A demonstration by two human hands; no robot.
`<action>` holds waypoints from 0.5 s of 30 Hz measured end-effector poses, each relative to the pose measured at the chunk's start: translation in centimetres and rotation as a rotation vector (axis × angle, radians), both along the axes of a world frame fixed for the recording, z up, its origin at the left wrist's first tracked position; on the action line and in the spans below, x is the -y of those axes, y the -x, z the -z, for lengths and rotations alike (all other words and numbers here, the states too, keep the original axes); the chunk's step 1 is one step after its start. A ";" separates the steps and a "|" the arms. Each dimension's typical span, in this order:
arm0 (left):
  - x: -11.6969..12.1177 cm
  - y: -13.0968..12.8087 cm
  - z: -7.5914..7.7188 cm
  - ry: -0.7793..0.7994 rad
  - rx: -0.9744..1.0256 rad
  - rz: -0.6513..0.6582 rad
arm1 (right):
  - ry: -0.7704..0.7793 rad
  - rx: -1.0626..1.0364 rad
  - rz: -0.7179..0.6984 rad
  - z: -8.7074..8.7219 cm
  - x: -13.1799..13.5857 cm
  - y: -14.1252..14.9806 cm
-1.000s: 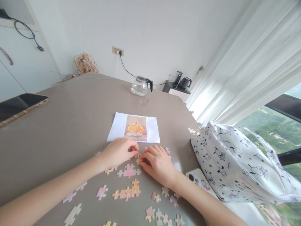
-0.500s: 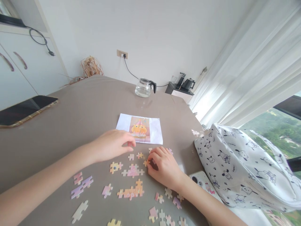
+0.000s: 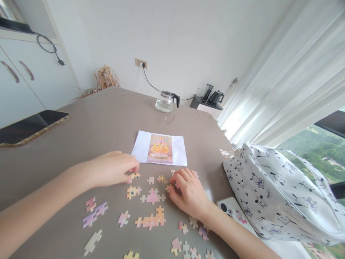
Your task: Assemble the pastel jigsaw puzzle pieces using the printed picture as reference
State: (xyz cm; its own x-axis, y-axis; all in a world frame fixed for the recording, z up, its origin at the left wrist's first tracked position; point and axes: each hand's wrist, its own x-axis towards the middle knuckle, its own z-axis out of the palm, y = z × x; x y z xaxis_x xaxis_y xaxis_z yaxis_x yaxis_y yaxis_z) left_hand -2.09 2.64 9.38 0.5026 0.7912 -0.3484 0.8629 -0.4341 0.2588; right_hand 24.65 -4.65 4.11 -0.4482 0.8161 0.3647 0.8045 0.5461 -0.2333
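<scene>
My left hand [image 3: 117, 169] is low over the table, thumb and curled fingers closing at the edge of a small yellow-orange puzzle piece [image 3: 136, 176]. My right hand [image 3: 190, 194] rests on the table with fingers bent round a pinkish puzzle piece [image 3: 177, 185], partly hidden below it. An orange piece [image 3: 168, 188] lies at its fingertips. Between the hands are a joined pink cluster [image 3: 153, 196], a joined orange strip [image 3: 151, 220] and a yellow pair with a blue dot [image 3: 133, 192]. Beyond them lies a creased paper [image 3: 138, 147] with a printed yellow cartoon figure [image 3: 161, 148].
Loose lilac pieces [image 3: 95, 214] and pale pieces [image 3: 185, 248] are spread near me. A dark phone [image 3: 35, 126] lies at left. On the right are a white phone [image 3: 231, 207] and a white patterned bag [image 3: 272, 190]. A glass pot [image 3: 164, 102] stands at the back.
My left hand has moved left, away from the paper, uncovering the printed picture and the yellow-orange piece. My right hand stays nearly where it was.
</scene>
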 end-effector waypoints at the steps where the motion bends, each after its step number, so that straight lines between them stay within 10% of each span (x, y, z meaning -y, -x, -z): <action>1: 0.0 -0.3 0.2 -0.003 -0.012 0.000 | -0.016 -0.013 -0.006 0.1 0.0 0.0; 15: 0.0 -0.7 0.1 0.149 0.265 -0.093 | -0.122 -0.125 -0.042 0.5 -0.1 0.2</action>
